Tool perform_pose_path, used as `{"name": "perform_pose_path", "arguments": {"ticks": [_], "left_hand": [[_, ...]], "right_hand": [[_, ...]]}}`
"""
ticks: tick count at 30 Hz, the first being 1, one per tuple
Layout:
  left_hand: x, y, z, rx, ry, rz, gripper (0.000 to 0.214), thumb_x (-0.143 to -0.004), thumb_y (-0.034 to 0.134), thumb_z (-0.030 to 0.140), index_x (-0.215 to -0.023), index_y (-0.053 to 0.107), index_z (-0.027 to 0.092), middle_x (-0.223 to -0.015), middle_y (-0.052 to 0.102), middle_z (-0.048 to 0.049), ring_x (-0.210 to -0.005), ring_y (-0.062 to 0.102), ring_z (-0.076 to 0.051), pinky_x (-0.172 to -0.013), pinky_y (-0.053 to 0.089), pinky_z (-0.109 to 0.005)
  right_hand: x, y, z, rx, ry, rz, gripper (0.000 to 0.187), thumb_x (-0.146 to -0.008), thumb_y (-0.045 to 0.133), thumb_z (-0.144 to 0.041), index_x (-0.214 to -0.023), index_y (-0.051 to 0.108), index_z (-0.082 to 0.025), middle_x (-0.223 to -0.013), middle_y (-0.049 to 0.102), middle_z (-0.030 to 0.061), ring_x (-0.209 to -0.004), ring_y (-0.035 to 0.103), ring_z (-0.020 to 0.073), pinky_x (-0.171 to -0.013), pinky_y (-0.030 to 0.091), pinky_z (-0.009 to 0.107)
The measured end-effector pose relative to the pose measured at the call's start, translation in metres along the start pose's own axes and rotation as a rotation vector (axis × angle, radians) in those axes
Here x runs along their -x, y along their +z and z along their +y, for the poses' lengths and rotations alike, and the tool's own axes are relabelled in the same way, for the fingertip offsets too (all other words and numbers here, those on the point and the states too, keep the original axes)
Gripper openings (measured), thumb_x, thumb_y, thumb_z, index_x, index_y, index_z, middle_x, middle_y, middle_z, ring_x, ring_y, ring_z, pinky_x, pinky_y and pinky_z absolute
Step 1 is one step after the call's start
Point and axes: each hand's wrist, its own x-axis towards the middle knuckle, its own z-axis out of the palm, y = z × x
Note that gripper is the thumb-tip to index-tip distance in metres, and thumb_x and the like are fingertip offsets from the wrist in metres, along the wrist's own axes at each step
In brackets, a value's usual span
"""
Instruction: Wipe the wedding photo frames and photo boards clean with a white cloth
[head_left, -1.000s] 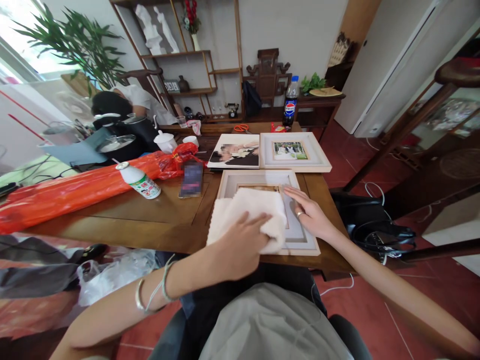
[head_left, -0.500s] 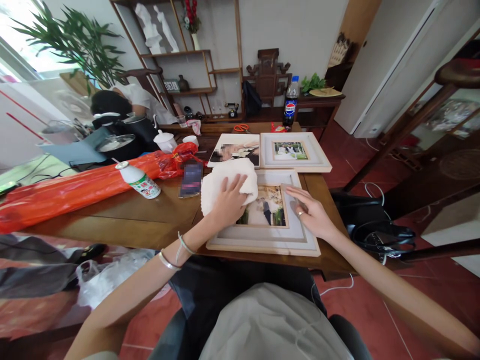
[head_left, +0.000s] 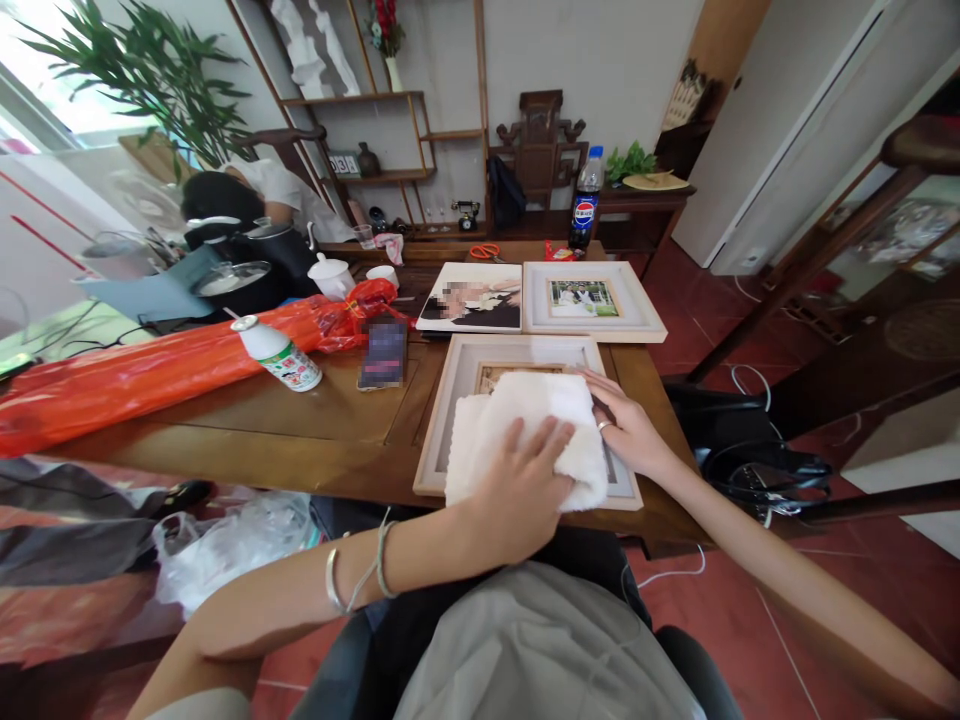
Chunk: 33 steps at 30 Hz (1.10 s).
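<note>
My left hand [head_left: 525,485] is closed over a folded white towel [head_left: 480,450], its fingers bent and pressing down from above. Beneath the towel lies a light wooden picture frame [head_left: 431,455], flat on the table near its front edge; most of the photo inside is covered. My right hand [head_left: 628,428], with a ring on one finger, rests at the frame's right side. Its fingers stretch out beside the towel and hold nothing; the lower ones are partly hidden.
Behind the frame lie a photo panel [head_left: 472,300] and another framed photo [head_left: 592,300]. To the left are a phone [head_left: 383,355], a white bottle [head_left: 276,353] and a long red plastic-wrapped bundle [head_left: 150,375]. A cola bottle [head_left: 586,200] stands at the back. One person sits far left.
My left hand has slid the towel rightward and toward me across the frame, from its left side to over the photo. My right hand stays almost where it was.
</note>
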Motion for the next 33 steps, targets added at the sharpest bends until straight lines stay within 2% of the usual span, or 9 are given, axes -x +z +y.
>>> {"name": "perform_pose_path", "arguments": {"ticks": [6,9,13,18,22,25,28,30,33], "left_hand": [[-0.024,0.009,-0.071,-0.135,-0.313,0.042,0.031,-0.085,0.051,0.020,-0.113,0.064,0.017,-0.150,0.031,-0.0145,-0.138,0.026,-0.034,-0.108,0.025,-0.058],[-0.031,0.011,-0.084,-0.173,-0.364,0.095,0.030,-0.090,0.047,0.029,-0.111,0.065,0.017,-0.149,0.032,-0.0143,-0.137,0.027,-0.035,-0.107,0.026,-0.058],[-0.019,0.006,-0.053,-0.187,-0.260,0.018,0.028,-0.089,0.048,0.028,-0.103,0.068,0.015,-0.147,0.036,-0.0160,-0.136,0.030,-0.038,-0.105,0.028,-0.060],[0.016,-0.016,0.003,-0.017,0.037,-0.045,0.028,-0.089,0.048,0.034,-0.102,0.067,0.019,-0.147,0.036,-0.0129,-0.136,0.030,-0.034,-0.105,0.031,-0.055],[0.024,-0.019,0.011,0.099,0.059,-0.060,0.028,-0.091,0.046,0.034,-0.100,0.066,0.018,-0.147,0.037,-0.0111,-0.138,0.029,-0.030,-0.107,0.032,-0.052],[0.017,-0.005,-0.009,0.099,-0.037,0.022,0.024,-0.087,0.049,0.028,-0.102,0.065,0.017,-0.148,0.035,-0.0127,-0.138,0.027,-0.031,-0.108,0.030,-0.054],[0.005,0.005,-0.043,0.053,-0.166,0.130,0.029,-0.082,0.051,0.022,-0.107,0.062,0.012,-0.145,0.038,-0.0169,-0.138,0.029,-0.031,-0.111,0.027,-0.051],[-0.003,0.004,-0.070,0.008,-0.264,0.191,0.032,-0.080,0.051,0.019,-0.107,0.061,0.008,-0.144,0.040,-0.0184,-0.137,0.031,-0.031,-0.113,0.026,-0.048],[-0.012,-0.006,-0.108,-0.118,-0.329,0.257,0.030,-0.077,0.047,0.011,-0.101,0.063,0.004,-0.152,0.023,-0.0174,-0.141,0.019,-0.034,-0.112,0.025,-0.050]], "right_hand": [[0.001,0.002,0.003,0.018,-0.011,0.001,0.038,-0.091,0.044,-0.022,-0.128,0.055,-0.024,-0.136,0.052,0.0072,-0.133,0.038,0.0227,-0.111,0.030,0.050],[0.001,0.003,0.004,0.025,-0.013,-0.002,0.036,-0.092,0.045,-0.026,-0.127,0.056,-0.024,-0.134,0.054,0.0075,-0.132,0.039,0.0233,-0.110,0.031,0.051],[0.000,0.003,0.003,0.045,-0.025,-0.007,0.037,-0.093,0.044,-0.025,-0.128,0.055,-0.024,-0.134,0.054,0.0077,-0.132,0.039,0.0232,-0.110,0.032,0.052],[0.000,0.001,0.003,0.046,-0.044,-0.025,0.047,-0.086,0.043,-0.012,-0.131,0.052,-0.024,-0.137,0.051,0.0065,-0.133,0.038,0.0230,-0.111,0.030,0.052],[0.001,-0.001,0.004,0.035,-0.056,-0.044,0.056,-0.080,0.042,-0.006,-0.132,0.051,-0.024,-0.139,0.049,0.0062,-0.133,0.037,0.0237,-0.111,0.029,0.053],[0.001,0.000,0.004,0.044,-0.053,-0.031,0.050,-0.083,0.043,-0.010,-0.131,0.053,-0.021,-0.137,0.050,0.0088,-0.132,0.038,0.0250,-0.111,0.030,0.052],[0.001,0.001,0.005,0.032,-0.070,-0.022,0.050,-0.083,0.044,-0.010,-0.131,0.053,-0.023,-0.136,0.052,0.0075,-0.132,0.039,0.0248,-0.111,0.031,0.052],[0.001,0.001,0.005,0.020,-0.081,-0.020,0.051,-0.083,0.043,-0.009,-0.131,0.053,-0.024,-0.137,0.051,0.0061,-0.133,0.038,0.0241,-0.111,0.030,0.052],[0.001,0.001,0.005,0.007,-0.077,-0.016,0.052,-0.082,0.043,-0.008,-0.131,0.053,-0.025,-0.137,0.052,0.0050,-0.133,0.038,0.0238,-0.112,0.030,0.053]]}}
